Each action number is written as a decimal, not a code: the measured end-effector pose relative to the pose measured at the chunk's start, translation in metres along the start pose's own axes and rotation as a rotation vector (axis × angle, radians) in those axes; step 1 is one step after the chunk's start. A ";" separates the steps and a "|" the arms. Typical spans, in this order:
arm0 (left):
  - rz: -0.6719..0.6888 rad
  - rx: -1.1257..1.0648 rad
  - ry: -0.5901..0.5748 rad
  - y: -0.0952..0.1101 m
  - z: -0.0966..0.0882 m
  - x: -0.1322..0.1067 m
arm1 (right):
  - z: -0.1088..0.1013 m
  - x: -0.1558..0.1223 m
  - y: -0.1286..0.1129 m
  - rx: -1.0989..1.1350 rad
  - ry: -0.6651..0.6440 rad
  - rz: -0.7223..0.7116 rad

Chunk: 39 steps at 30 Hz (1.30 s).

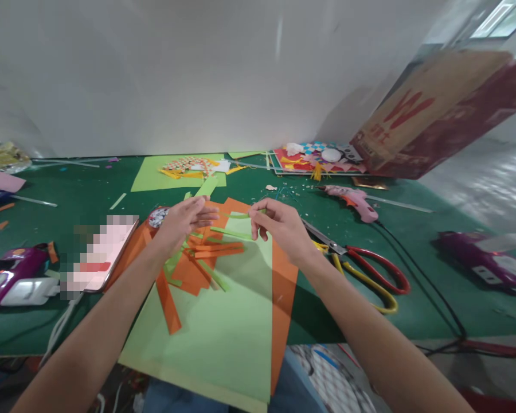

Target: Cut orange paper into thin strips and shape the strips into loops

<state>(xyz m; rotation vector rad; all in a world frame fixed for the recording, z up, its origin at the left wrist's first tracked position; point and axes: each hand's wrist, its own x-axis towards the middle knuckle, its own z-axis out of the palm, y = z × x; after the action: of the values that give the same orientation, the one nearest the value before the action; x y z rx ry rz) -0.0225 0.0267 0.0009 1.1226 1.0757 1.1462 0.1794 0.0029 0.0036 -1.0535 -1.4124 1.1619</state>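
A light green paper sheet (223,321) lies over an orange sheet (284,292) at the table's front edge, hanging past it. Several cut orange and green paper strips (206,252) are heaped on them. My right hand (279,226) pinches one end of a thin green strip (236,216) that runs left toward my left hand. My left hand (184,221) hovers over the strips with its fingers stretched out, the fingertips close to that strip's other end.
Red and yellow scissors (361,267) lie right of the sheets, a pink glue gun (355,201) behind them, purple glue guns (481,261) at both sides. A phone (98,252) rests at left. Woven paper crafts (189,167) and a cardboard box (434,115) stand farther back.
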 end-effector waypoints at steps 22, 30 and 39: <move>0.117 -0.103 0.164 0.003 -0.003 0.003 | 0.000 -0.006 -0.003 -0.114 -0.441 0.166; -0.061 -0.031 -0.041 0.004 0.002 -0.004 | 0.002 -0.006 -0.001 -0.027 -0.474 0.093; -0.181 -0.009 -0.162 0.003 0.008 -0.009 | 0.022 -0.012 0.008 -0.186 -0.398 -0.209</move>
<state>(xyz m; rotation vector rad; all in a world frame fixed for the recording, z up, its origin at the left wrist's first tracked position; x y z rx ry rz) -0.0158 0.0169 0.0053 1.0685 1.0228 0.9020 0.1593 -0.0102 -0.0075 -0.8003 -1.9238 1.1423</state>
